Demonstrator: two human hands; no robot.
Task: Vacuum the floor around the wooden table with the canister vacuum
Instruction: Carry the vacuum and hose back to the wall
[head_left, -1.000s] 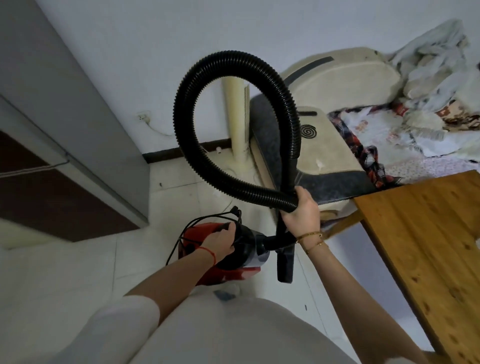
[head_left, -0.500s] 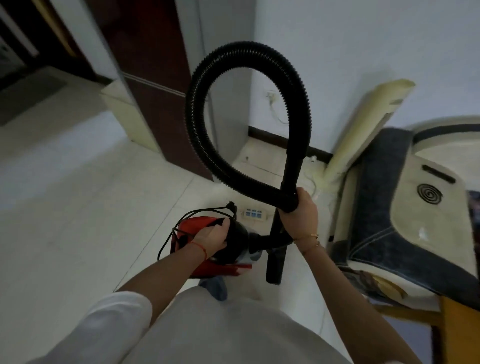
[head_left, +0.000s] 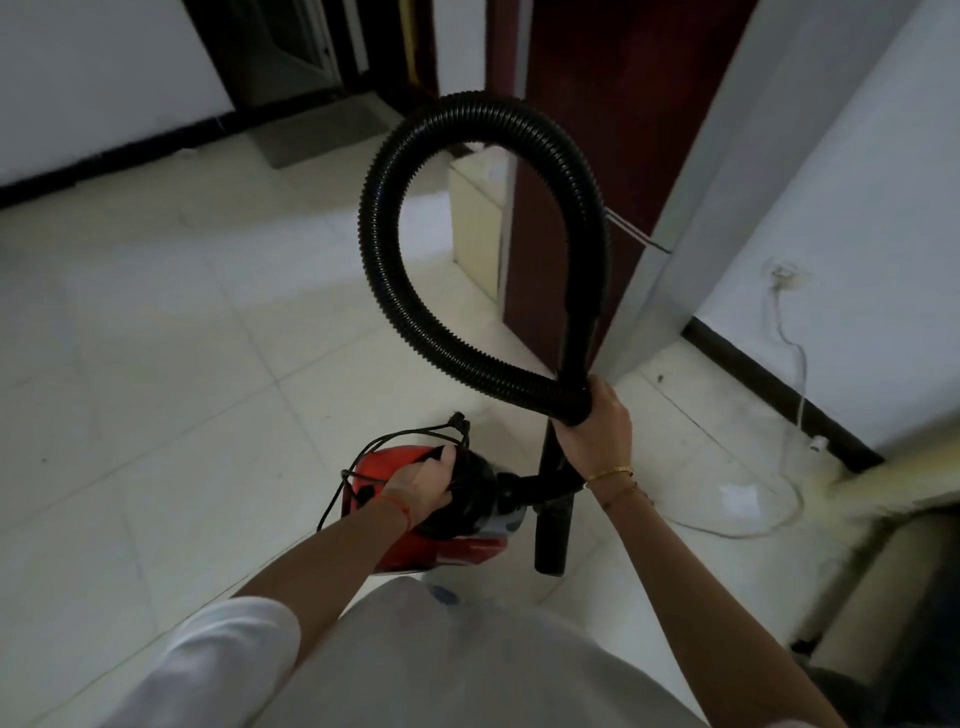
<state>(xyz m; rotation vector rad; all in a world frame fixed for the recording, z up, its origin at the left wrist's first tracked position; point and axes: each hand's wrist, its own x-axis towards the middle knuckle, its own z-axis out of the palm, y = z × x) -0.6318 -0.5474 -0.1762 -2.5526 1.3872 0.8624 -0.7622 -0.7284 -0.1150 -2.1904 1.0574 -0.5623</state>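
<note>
1. Low in the middle of the view, the left hand (head_left: 423, 488) is curled over the top handle of the canister vacuum (head_left: 441, 506), a red and black body that appears to hang just above the pale tiled floor (head_left: 156, 389), though whether it touches the tiles I cannot tell.
2. Just to its right and a little higher, the right hand (head_left: 595, 426) is clenched around the black ribbed hose (head_left: 387, 291) where two runs of it cross, so the hose stands up from the fist in a tall closed loop.
3. Below that fist a rigid black nozzle tube (head_left: 553, 525) hangs nearly upright, its open end pointing down at the floor and close beside the canister's front.
4. A dark power cord (head_left: 358, 473) is wound loosely over the canister, its plug end near the left hand's knuckles; it looks not yet plugged in.
5. The relation that counts: the wooden table is not in view at all, so the work area lies somewhere off frame. Both hands are equally committed, the left bearing the weight, the right keeping the hose gathered.
6. Farther out, a wall socket (head_left: 787, 273) with a pale cable trailing down sits on the white wall at right, beyond a dark red door (head_left: 597, 104).
7. No container or its contents can be seen; the canister's inside is hidden.
</note>
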